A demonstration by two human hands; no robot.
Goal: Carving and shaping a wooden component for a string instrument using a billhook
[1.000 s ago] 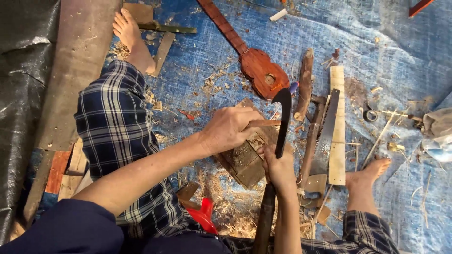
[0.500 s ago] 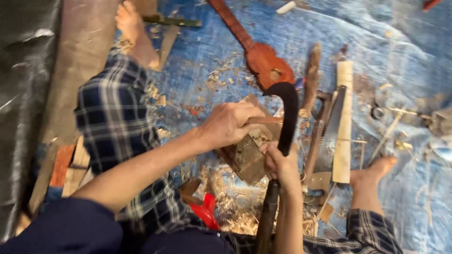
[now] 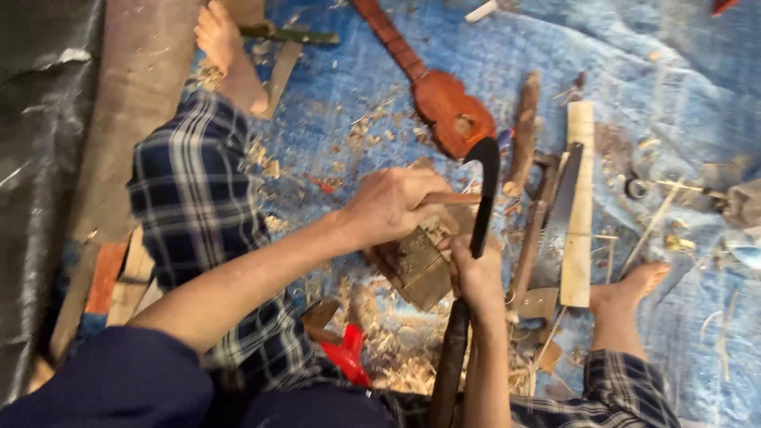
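Note:
My left hand grips a thin wooden stick and holds it across a dark wooden block on the blue tarp. My right hand is closed round a long black curved blade; its wooden handle runs down toward me. The hooked tip of the blade sits against the stick just right of my left fingers. Wood shavings lie around the block. My legs in checked trousers spread to both sides, with bare feet on the tarp.
A small red-brown stringed-instrument body with neck lies beyond the block. A handsaw, a pale wooden slat and several sticks lie to the right. A red object sits near my lap. A plank and black sheet lie on the left.
The view has shifted slightly. My left hand has drawn the stick a little lower over the block, and the blade has stayed against it.

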